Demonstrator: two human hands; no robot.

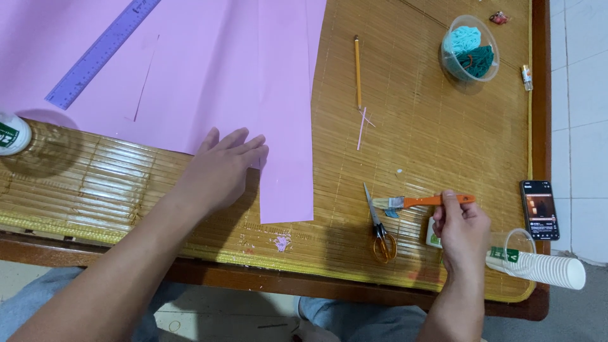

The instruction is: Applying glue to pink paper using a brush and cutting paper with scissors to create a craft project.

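My left hand (223, 168) lies flat, fingers spread, on the near edge of a large pink paper sheet (209, 69), next to a long pink strip (286, 126) cut from it. My right hand (462, 231) grips the orange handle of a small flat paintbrush (405, 202), whose bristles point left just above the bamboo mat (418, 126). Beside the brush lie scissors (379, 225) with orange handles.
A purple ruler (101, 50) lies on the pink sheet. A pencil (358, 71), a thin pink paper sliver (361, 128), a clear bowl of teal yarn (470, 49), a phone (540, 209), stacked paper cups (538, 265) and a white glue bottle (11, 133) sit around.
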